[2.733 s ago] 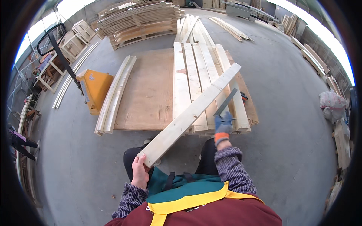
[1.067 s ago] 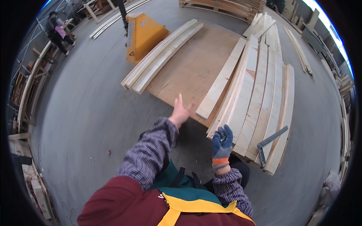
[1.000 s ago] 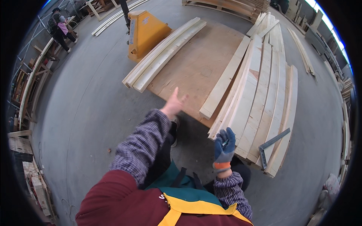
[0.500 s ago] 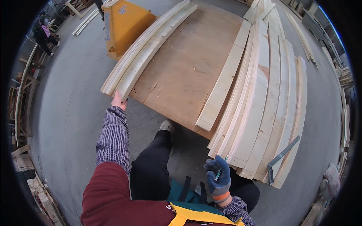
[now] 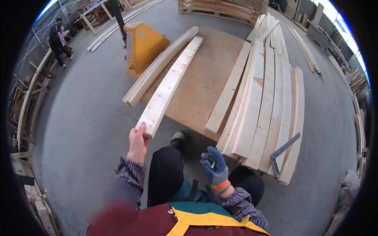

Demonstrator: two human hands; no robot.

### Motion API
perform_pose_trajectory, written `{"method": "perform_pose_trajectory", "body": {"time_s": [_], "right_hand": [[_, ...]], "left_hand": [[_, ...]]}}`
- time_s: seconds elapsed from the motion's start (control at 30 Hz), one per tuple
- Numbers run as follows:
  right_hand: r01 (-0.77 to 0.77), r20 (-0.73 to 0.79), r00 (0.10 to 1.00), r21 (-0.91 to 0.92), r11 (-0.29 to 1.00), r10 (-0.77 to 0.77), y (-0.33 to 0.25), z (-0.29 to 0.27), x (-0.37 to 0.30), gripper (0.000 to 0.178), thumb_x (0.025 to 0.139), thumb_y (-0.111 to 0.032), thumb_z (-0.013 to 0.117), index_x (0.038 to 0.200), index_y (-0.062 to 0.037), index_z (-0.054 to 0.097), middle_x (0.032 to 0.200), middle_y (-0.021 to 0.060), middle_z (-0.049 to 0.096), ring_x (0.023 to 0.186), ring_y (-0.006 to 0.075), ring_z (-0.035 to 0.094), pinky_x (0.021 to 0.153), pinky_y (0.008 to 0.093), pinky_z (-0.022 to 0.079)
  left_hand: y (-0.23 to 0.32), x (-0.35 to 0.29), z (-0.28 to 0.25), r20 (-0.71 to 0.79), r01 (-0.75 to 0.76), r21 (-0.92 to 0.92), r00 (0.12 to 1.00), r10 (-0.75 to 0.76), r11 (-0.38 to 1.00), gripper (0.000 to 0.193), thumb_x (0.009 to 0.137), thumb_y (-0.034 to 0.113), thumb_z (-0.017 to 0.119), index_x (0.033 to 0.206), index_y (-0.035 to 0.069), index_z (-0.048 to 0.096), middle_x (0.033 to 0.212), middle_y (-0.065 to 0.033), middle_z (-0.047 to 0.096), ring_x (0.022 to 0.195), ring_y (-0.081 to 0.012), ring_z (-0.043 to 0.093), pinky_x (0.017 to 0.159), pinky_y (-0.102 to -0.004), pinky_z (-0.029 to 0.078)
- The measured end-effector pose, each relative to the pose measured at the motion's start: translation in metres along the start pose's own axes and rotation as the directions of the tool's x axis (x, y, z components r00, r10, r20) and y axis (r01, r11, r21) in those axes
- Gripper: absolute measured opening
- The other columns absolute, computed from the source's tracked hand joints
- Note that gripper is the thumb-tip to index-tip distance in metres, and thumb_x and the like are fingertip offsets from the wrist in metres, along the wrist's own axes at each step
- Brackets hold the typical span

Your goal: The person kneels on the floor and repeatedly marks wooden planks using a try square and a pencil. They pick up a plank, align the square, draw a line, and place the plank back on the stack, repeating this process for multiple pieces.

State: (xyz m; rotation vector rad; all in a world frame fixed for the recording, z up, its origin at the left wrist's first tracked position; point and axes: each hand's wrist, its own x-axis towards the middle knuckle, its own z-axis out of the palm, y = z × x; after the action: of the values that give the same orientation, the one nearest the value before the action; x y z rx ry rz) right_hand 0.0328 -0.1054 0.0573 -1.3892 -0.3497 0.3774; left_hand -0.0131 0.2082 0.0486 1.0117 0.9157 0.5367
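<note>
My bare left hand (image 5: 138, 144) grips the near end of a long, pale wooden board (image 5: 167, 92), thumb on top. The board slants away over a brown wooden panel (image 5: 204, 80), apart from the board stack (image 5: 157, 67) at its left. In a grey-blue glove with an orange cuff, my right hand (image 5: 215, 167) is curled around a thin pen-like tool, partly hidden by the fingers. That hand is close to the near ends of several boards (image 5: 258, 114) laid side by side on the right. A single board (image 5: 228, 90) lies on the panel just left of them.
A metal try square (image 5: 282, 151) rests across the right-hand boards. Beyond the left stack stands a yellow pallet jack (image 5: 142, 47). Wooden pallets (image 5: 222, 10) are stacked at the far end. Another person (image 5: 59, 41) stands at the far left beside timber racks.
My left hand has drawn the board away from the left stack, toward me and to the right. My right hand, still curled on the pen-like tool, has shifted slightly left. The view has tilted up.
</note>
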Motion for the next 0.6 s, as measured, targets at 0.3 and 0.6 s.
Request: {"method": "perform_pose_trajectory", "body": {"time_s": [0.3,0.6], "right_hand": [[-0.468,0.13,0.869,0.528,0.709,0.477,-0.017,0.053,-0.002,0.049,0.093,-0.025,0.064,0.133,-0.005,0.046,0.102,0.0086,0.063,0.083,0.021,0.065,0.071,0.0335,0.056],[-0.505,0.207,0.801,0.736,0.45,0.561,-0.008,0.081,0.049,0.048,0.087,-0.034,0.065,0.122,-0.0022,0.058,0.112,0.0185,0.066,0.1,0.0329,0.064,0.092,0.0466,0.052]], "left_hand": [[0.097,-0.25,-0.07,0.652,-0.791,0.578,0.3,0.697,-0.2,0.055,0.06,0.006,0.082,0.107,0.005,0.053,0.1,-0.016,0.062,0.086,-0.0337,0.065,0.074,-0.0418,0.055],[0.095,-0.31,-0.041,0.979,-0.854,0.032,-0.079,0.189,-0.519,0.015,0.085,0.013,0.063,0.097,0.007,0.058,0.118,-0.014,0.062,0.109,-0.0273,0.064,0.091,-0.037,0.053]]}}
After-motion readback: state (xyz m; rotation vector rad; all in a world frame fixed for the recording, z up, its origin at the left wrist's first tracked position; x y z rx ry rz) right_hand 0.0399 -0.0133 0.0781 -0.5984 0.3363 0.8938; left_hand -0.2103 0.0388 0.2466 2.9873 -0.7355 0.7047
